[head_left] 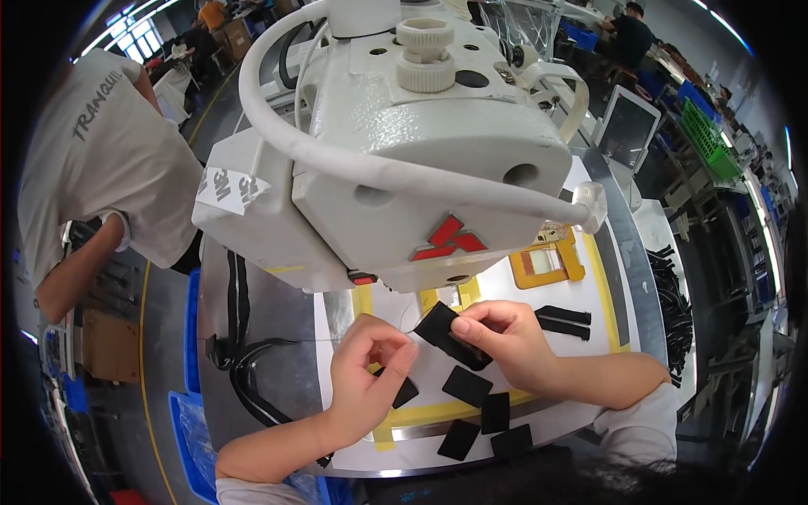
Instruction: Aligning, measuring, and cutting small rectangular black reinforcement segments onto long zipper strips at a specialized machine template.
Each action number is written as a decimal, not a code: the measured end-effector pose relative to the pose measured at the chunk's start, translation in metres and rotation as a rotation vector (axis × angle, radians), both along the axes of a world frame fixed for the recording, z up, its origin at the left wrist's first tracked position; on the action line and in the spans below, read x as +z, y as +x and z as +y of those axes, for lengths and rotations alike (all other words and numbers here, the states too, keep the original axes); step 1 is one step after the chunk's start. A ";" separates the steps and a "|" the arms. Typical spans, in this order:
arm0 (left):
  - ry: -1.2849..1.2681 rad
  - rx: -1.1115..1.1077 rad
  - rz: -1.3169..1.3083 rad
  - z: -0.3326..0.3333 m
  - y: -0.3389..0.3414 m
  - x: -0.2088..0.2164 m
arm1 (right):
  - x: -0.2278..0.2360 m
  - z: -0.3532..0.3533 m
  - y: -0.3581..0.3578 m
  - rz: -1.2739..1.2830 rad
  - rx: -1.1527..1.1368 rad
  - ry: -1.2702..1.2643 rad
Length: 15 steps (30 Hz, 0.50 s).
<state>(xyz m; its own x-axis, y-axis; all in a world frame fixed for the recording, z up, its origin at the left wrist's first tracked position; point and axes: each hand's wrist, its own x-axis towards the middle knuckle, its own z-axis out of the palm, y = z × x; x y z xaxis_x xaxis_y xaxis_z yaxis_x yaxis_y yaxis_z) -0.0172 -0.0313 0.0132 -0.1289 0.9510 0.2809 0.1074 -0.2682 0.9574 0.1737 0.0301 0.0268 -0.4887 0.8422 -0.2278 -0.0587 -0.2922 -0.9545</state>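
Observation:
My right hand (513, 341) grips a black fabric piece (453, 337) between thumb and fingers, under the head of a white sewing machine (438, 177). To its left, my left hand (366, 383) is closed in a pinch, thumb against forefinger. A thin thread (406, 316) loops down from the machine's needle area to these fingertips, near the corner of the held piece. Several small black rectangular patches (467, 385) lie on the white work surface (555, 370) below my hands. One patch is partly covered by my left hand.
Black zipper strips (239, 307) lie on the metal table at left, and another black strip (564, 321) lies right of my hand. A yellow frame (547, 263) sits behind. Blue bins (189, 446) stand at the lower left. A person in a grey shirt (109, 160) is at the left.

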 end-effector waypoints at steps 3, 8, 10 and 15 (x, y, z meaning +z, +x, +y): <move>-0.293 -0.165 -0.158 0.003 0.004 0.004 | 0.001 -0.003 -0.002 -0.015 -0.013 -0.065; -0.338 -0.175 -0.154 0.003 0.004 0.002 | 0.004 -0.006 -0.001 -0.002 -0.025 -0.097; -0.328 -0.167 -0.157 0.003 0.004 0.004 | 0.007 -0.005 -0.001 -0.024 0.014 -0.119; -0.319 -0.174 -0.149 0.003 0.003 0.005 | 0.005 -0.006 -0.001 -0.015 0.013 -0.116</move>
<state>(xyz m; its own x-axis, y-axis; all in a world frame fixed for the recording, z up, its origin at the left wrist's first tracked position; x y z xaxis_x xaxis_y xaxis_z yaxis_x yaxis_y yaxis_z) -0.0137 -0.0283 0.0180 0.0245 0.9988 -0.0420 -0.0601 0.0434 0.9972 0.1730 0.0238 0.0313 -0.4955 0.8032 -0.3305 -0.0401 -0.4013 -0.9151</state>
